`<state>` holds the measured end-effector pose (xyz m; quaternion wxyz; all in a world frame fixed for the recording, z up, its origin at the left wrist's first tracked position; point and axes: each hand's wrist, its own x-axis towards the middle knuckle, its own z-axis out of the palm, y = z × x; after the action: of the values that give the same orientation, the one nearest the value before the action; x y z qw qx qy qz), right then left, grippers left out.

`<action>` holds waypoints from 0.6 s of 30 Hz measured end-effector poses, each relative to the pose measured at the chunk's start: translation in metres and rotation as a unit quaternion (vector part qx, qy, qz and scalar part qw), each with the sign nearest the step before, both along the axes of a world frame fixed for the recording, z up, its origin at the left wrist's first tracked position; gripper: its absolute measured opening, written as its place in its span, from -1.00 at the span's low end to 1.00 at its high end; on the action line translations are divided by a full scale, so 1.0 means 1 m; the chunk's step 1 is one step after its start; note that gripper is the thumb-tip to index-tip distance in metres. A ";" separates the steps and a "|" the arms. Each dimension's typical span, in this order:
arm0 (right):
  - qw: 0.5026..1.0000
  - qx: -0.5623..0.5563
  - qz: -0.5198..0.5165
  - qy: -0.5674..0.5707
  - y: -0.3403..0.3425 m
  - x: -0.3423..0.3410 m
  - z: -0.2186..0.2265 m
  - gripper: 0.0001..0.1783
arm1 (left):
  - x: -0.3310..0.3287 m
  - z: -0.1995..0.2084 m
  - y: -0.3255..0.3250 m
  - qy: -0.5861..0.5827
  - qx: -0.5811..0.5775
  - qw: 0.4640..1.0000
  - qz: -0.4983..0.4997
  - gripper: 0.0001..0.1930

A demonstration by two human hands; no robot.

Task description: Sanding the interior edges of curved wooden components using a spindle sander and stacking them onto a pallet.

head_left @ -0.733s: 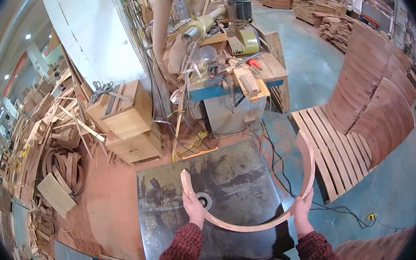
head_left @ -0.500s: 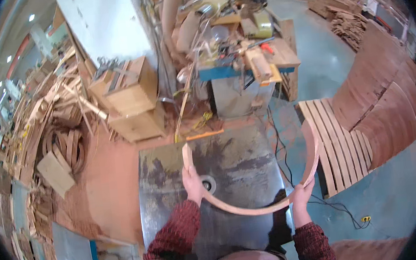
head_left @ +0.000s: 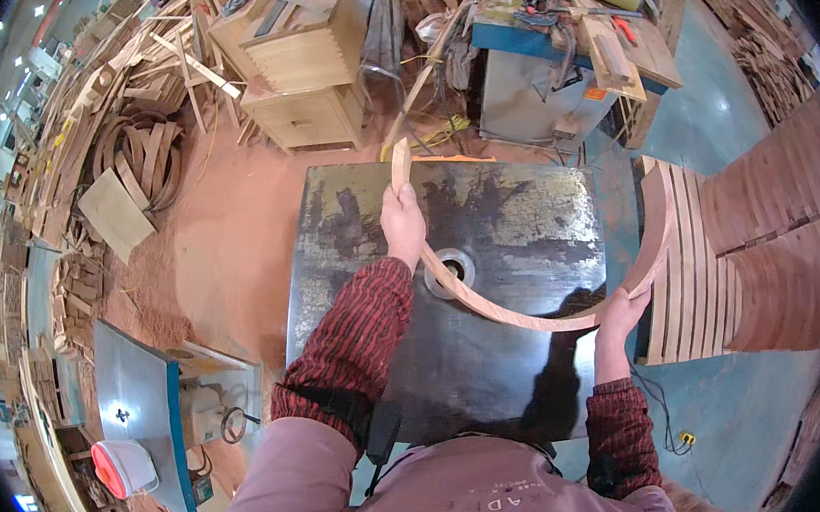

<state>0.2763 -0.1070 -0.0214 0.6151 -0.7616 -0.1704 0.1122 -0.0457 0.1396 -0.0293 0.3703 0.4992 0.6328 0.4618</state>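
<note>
A U-shaped bent strip of pale wood (head_left: 504, 314) spans both my hands above a dark metal machine table (head_left: 515, 216). My left hand (head_left: 403, 223) is closed round its left arm, just below the upper end. Lower down on the right, my right hand (head_left: 623, 314) grips the strip where it curves upward. Close beside the strip's left side sits a round metal ring with a dark centre (head_left: 450, 273), set in the tabletop. The right end of the strip reaches over a slatted wooden stack.
To the right lie the slatted stack (head_left: 694, 278) and large curved brown panels (head_left: 777, 270). Wooden drawer boxes (head_left: 303, 69) and a cluttered workbench (head_left: 547, 40) stand beyond the table. At lower left is another machine table (head_left: 138, 401) with a white bucket (head_left: 132, 468); scrap wood (head_left: 140, 164) lies far left.
My view has tilted down and shifted, so more of the table and my torso shows. Both hands keep their hold on the wood strip, which sits farther toward the table's right side.
</note>
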 end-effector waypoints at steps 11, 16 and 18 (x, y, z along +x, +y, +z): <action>0.996 -0.061 -0.031 -0.051 0.073 -0.029 -0.006 -0.30 | -0.043 0.008 0.043 0.080 -0.005 0.995 0.051 -0.62; 0.996 -0.082 0.022 -0.039 0.105 -0.033 -0.014 -0.26 | -0.071 0.011 0.046 0.074 0.011 0.993 0.089 -0.60; 0.996 -0.071 0.046 0.001 0.122 -0.047 -0.006 -0.26 | -0.086 0.014 0.044 0.077 -0.007 0.990 0.114 -0.60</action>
<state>0.2297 0.0152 -0.0275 0.5538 -0.7947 -0.1958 0.1531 -0.1319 0.1840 -0.0153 0.2687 0.4557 0.7154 0.4565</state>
